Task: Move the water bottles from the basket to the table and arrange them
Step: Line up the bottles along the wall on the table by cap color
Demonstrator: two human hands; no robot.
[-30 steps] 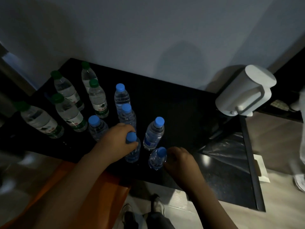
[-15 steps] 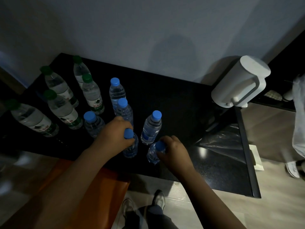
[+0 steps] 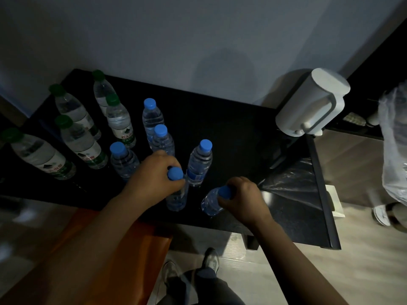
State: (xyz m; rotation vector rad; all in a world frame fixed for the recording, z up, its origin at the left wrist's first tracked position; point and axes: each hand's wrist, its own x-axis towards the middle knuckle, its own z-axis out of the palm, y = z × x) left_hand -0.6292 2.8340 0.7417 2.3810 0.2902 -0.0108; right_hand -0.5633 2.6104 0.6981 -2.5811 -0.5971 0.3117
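On the black table (image 3: 231,133) stand several clear water bottles. Those with green caps (image 3: 81,144) are grouped at the left; blue-capped bottles (image 3: 199,164) stand in the middle. My left hand (image 3: 154,177) grips the neck of one blue-capped bottle (image 3: 176,194) that stands near the front edge. My right hand (image 3: 240,197) grips the cap end of another blue-capped bottle (image 3: 211,202), which leans to the right. Part of an orange basket (image 3: 123,260) shows below my left arm; its inside is hidden.
A white kettle (image 3: 312,106) stands at the table's back right. A glossy black panel (image 3: 293,194) lies on the table's right part. A person's shoe and a clear plastic bag (image 3: 394,137) are at the far right. My own shoes (image 3: 211,258) are below the table's front edge.
My right hand has closed around the top of the front right bottle and tipped it rightwards. My left hand keeps its grip on its bottle. The camera has shifted slightly.
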